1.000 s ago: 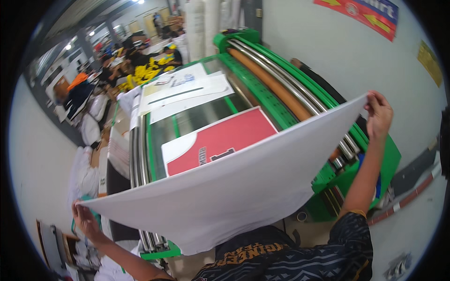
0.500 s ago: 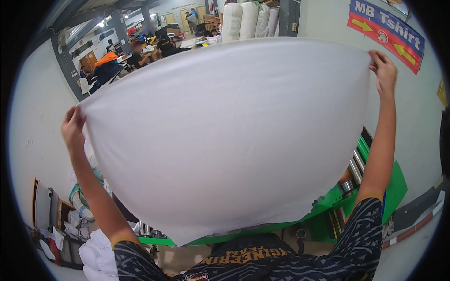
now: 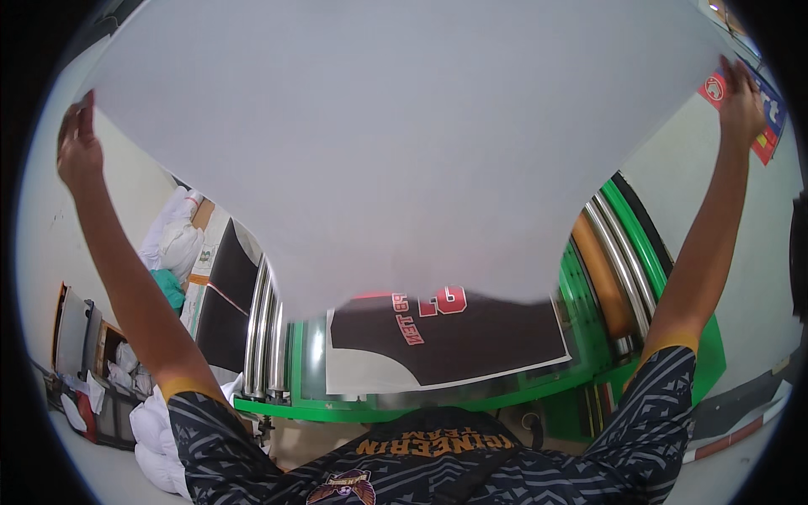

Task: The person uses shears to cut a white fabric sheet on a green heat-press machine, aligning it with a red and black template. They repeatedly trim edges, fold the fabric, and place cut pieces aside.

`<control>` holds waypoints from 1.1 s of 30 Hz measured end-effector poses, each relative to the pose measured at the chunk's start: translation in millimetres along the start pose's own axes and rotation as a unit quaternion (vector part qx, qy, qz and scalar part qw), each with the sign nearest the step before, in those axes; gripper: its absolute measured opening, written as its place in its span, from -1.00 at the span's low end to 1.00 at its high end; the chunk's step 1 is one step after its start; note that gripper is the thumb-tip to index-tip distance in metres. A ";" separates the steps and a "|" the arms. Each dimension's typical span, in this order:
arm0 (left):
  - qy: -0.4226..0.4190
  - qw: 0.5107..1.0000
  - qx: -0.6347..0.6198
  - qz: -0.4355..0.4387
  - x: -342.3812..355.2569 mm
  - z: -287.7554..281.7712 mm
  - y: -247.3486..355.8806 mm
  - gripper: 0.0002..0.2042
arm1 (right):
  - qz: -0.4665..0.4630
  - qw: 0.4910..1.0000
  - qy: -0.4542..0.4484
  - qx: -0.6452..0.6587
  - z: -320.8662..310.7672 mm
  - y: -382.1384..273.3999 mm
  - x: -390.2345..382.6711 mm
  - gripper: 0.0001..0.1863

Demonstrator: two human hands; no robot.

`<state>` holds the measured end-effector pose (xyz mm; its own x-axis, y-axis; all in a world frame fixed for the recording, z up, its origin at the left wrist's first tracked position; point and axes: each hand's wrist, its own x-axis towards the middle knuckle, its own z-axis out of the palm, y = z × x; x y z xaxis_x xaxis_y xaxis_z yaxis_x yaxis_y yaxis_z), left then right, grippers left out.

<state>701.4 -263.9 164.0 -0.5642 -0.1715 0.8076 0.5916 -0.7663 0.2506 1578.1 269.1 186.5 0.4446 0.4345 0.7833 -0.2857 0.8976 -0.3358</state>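
Observation:
Overhead, a wide white cloth is stretched between my raised hands and fills the upper middle of the view. My left hand pinches its left edge, my right hand its right edge. Below the cloth's loose lower hem, a printed sheet with a black jersey-shaped panel and red lettering lies on the bed of a green machine. The cloth hides the sheet's far part.
Steel rollers run along the machine's left side. A brown roller and more steel rollers line its right. White bundles are heaped at lower left. A red and blue sign hangs on the right wall.
Both hands have moved outward, lifting the cloth higher and nearer. Its lower hem has risen, so the printed sheet and the rollers now show. The room behind is now covered.

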 end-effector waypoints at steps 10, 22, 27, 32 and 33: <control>-0.038 0.975 0.213 -0.059 -194.0 -208.9 113.8 -0.74 | -0.074 0.898 -0.037 -0.431 -255.6 -20.3 -105.0 -0.58; -0.188 0.806 0.222 -0.515 -474.4 -235.4 233.5 -0.85 | 0.442 0.879 -0.088 -0.157 -417.9 -107.5 -405.3 -0.87; -0.202 0.618 0.287 -0.704 -500.9 -253.2 210.1 -0.86 | 0.557 0.755 -0.116 -0.325 -424.6 -92.6 -455.5 -0.84; -0.236 0.563 0.279 -0.741 -543.4 -239.9 161.9 -0.89 | 0.581 0.705 -0.172 -0.370 -412.2 -61.6 -505.1 -0.86; -0.233 0.565 0.278 -0.741 -554.7 -243.3 152.9 -0.88 | 0.582 0.708 -0.166 -0.363 -415.1 -53.0 -514.6 -0.86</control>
<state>964.7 -436.6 -375.5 -0.5413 0.6844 -0.4884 -0.1694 0.4802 0.8607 1716.9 28.9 -416.0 0.0084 0.9783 -0.2070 0.2715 -0.2015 -0.9411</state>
